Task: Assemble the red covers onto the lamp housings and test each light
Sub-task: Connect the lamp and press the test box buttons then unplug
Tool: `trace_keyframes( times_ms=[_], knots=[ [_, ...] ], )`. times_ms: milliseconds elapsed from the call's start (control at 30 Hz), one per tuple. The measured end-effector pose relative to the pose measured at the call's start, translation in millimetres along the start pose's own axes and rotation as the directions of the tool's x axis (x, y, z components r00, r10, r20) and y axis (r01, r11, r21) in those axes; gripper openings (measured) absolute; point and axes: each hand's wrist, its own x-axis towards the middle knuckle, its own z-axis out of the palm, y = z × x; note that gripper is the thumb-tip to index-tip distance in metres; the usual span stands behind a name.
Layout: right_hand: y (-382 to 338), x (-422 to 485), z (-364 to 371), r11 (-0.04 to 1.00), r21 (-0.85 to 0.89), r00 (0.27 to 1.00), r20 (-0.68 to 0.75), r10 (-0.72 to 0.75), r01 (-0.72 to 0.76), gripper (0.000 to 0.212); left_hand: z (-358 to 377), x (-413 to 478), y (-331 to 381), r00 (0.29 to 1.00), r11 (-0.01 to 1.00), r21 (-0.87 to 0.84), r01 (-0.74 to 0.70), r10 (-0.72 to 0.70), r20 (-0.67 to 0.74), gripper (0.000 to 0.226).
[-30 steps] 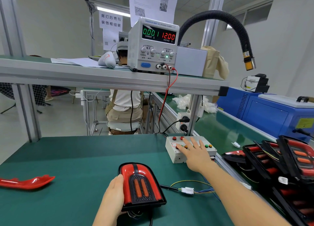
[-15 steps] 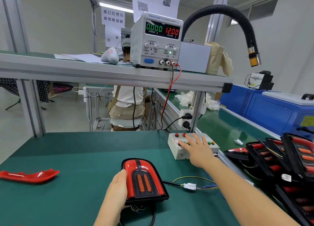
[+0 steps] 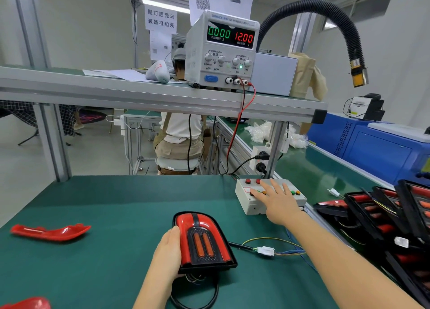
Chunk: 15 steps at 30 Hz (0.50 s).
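Observation:
An assembled lamp [image 3: 203, 241] with its red cover on a black housing lies on the green table in front of me. My left hand [image 3: 169, 250] holds its left side. Its cable runs right to a white connector [image 3: 265, 250] joined to coloured wires. My right hand [image 3: 278, 201] lies with spread fingers on the white button box [image 3: 250, 204], fingertips on the buttons. The lamp's two orange strips look unlit. A loose red cover [image 3: 50, 232] lies at the far left, and another red part [image 3: 25, 304] shows at the bottom left corner.
The power supply [image 3: 223, 50] on the upper shelf reads 0.000 A and 12.00 V. Black trays of lamp housings [image 3: 381, 218] stand at the right beside the conveyor. A black hose [image 3: 344, 27] hangs above. A person sits behind the bench.
The current reading went from 0.001 to 0.000. My right hand stays on the button box and my left hand stays on the lamp. The camera tilted slightly.

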Motion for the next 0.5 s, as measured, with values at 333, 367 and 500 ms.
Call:
trace_keyframes(
  times_ms=[333, 367, 500],
  knots=[
    [2.5, 3.2, 2.5, 1.0, 0.001, 1.0, -0.006, 0.0, 0.0, 0.077, -0.4, -5.5, 4.0, 0.999, 0.999, -0.015, 0.034, -0.034, 0.022, 0.05],
    [2.5, 3.5, 3.1, 1.0, 0.001, 1.0, -0.008, 0.0, 0.0, 0.078, -0.9, -8.6, 6.8, 0.999, 0.999, -0.003, 0.042, -0.042, 0.024, 0.05],
    [2.0, 4.3, 4.1, 1.0, 0.006, 1.0, -0.01, 0.001, -0.001, 0.079, -0.8, -11.2, 8.5, 0.999, 1.0, 0.005, 0.028, -0.028, 0.018, 0.048]
  ],
)
